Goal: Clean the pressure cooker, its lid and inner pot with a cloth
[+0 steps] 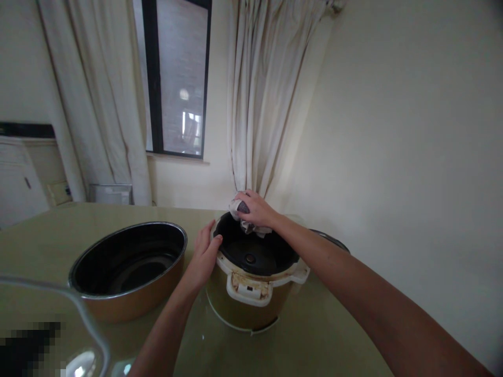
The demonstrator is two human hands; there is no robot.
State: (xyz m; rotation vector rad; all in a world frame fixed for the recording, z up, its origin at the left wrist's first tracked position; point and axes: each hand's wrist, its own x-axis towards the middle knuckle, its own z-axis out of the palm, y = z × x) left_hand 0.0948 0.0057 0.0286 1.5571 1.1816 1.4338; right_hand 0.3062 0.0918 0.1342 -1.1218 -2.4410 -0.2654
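An electric cooker body point(239, 303) stands upright in front of me, with no lid on it. Its white rim and front latch piece carry brown stains, and a small round plate shows in the dark bottom. My left hand point(204, 248) grips the rim on the left side, thumb toward the inside. At the far edge of the opening, my right hand point(255, 207) is closed on a crumpled pale cloth point(253, 229) with a dark patch. Part of the cloth hangs over the inside wall. To the left sits a wide inner pot point(129, 309), black inside and orange-brown outside.
All this rests on a greenish, glossy table point(326, 335). A dark round rim point(332, 240) shows partly behind my right forearm. A grey cord point(84, 314) crosses the lower left. A curtain point(259, 104) and a wall point(412, 131) stand behind the table.
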